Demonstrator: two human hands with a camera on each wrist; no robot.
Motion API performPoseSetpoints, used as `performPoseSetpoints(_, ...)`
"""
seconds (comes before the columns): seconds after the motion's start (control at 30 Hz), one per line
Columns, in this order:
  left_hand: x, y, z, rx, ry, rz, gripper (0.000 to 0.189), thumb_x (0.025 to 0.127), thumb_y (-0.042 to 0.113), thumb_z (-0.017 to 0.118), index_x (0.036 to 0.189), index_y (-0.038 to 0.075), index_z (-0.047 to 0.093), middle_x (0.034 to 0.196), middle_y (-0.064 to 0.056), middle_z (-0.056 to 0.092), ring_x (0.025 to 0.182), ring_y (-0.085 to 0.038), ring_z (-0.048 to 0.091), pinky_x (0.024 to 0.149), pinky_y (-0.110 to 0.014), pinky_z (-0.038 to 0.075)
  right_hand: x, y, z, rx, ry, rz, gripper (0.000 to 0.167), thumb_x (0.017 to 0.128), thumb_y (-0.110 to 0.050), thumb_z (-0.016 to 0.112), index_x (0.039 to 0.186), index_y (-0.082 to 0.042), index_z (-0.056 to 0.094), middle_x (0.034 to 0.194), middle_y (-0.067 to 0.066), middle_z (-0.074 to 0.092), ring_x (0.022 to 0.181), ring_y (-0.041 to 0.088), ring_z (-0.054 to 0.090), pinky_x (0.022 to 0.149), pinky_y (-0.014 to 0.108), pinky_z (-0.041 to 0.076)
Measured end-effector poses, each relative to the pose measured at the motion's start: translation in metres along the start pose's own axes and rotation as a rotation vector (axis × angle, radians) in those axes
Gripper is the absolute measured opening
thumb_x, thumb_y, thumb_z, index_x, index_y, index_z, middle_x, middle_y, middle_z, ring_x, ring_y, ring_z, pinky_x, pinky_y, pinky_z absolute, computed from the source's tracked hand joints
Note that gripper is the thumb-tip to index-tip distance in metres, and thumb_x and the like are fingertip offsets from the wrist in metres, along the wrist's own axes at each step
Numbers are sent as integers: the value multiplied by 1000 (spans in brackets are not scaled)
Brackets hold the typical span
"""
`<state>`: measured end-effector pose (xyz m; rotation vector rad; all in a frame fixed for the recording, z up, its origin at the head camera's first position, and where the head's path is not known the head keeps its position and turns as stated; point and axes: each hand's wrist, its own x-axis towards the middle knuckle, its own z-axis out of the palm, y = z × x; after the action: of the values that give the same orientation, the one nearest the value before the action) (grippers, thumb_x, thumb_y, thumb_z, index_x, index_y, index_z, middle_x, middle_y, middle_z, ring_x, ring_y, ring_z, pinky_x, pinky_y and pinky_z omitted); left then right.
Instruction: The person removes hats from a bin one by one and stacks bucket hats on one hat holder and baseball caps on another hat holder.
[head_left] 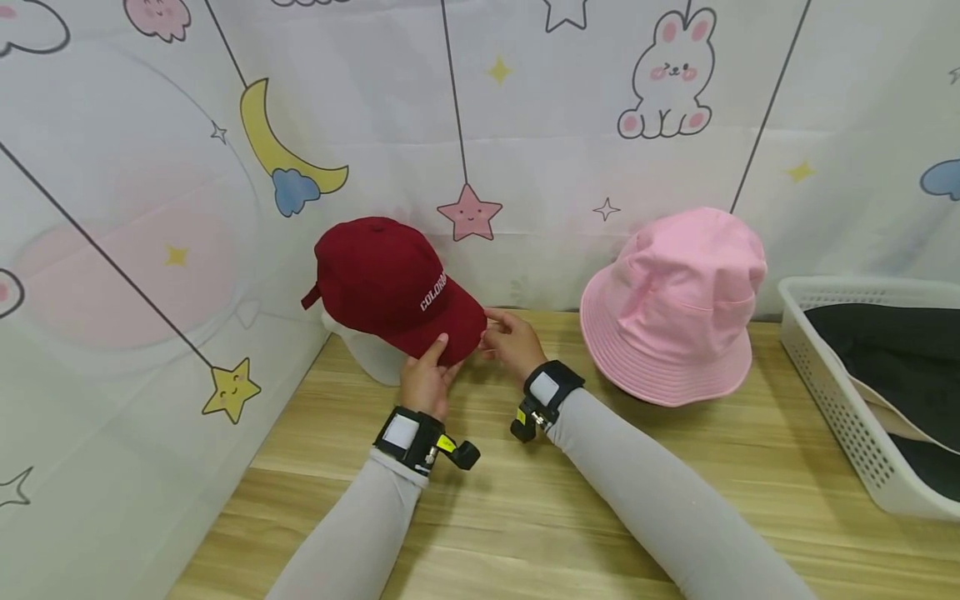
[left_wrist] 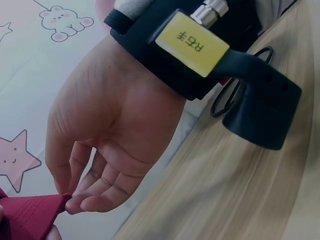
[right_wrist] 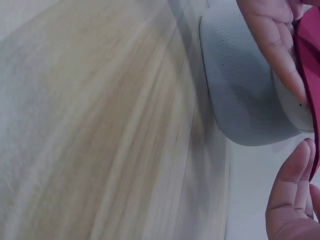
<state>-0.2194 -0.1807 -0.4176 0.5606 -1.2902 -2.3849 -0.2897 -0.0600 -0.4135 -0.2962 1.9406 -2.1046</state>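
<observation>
A dark red baseball cap with white lettering sits over a white cap, whose stitched brim shows below it. My left hand grips the near side of the red brim, thumb on top and fingers beneath. At the brim's right tip, my right hand pinches the edge between thumb and fingers. The left wrist view shows this right hand close up at the red brim. In the right wrist view, fingers lie along the red brim, over the white brim.
A pink bucket hat stands on the wooden table, right of the red cap. At the far right is a white plastic basket with dark fabric in it. A printed curtain hangs behind and to the left.
</observation>
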Motion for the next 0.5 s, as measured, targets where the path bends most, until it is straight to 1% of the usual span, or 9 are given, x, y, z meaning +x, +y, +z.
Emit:
performPoseSetpoints(0.07, -1, -1, 1, -1, -6, -11, 41, 99, 15, 65, 135, 1, 50, 123, -10, 61, 94, -14, 68, 80, -26, 60, -1, 0, 0, -8, 7, -5, 50, 94, 2, 54, 144, -4, 54, 106, 12, 66, 80, 14, 65, 74, 29, 58)
performPoseSetpoints(0.17, -2, -2, 2, 4, -4, -34, 38, 98, 15, 66, 130, 2, 52, 119, -8, 61, 88, -13, 68, 78, -26, 61, -1, 1, -1, -22, 14, -4, 48, 94, 1, 54, 142, -5, 55, 109, 13, 66, 82, 16, 66, 74, 28, 58)
performPoseSetpoints(0.3, -4, -4, 3, 12, -15, -57, 33, 97, 16, 67, 125, 5, 52, 116, -5, 62, 83, -12, 69, 76, -24, 61, -1, 3, -3, -48, 17, -7, 47, 95, -1, 54, 141, -7, 57, 118, 17, 67, 86, 17, 67, 79, 33, 59)
performPoseSetpoints(0.43, -5, -6, 3, 14, -49, -91, 32, 98, 18, 66, 125, 6, 52, 120, -7, 65, 89, -16, 75, 79, -26, 61, -1, 5, -8, -81, 21, -22, 45, 96, -4, 54, 141, -5, 57, 125, 20, 67, 91, 20, 69, 86, 42, 60)
performPoseSetpoints(0.5, -5, -7, 2, 20, -69, -114, 32, 99, 21, 65, 125, 7, 52, 120, -7, 67, 93, -17, 76, 80, -26, 61, -1, 5, -10, -94, 22, -29, 44, 97, -5, 54, 140, -4, 57, 127, 21, 66, 93, 22, 68, 86, 43, 60)
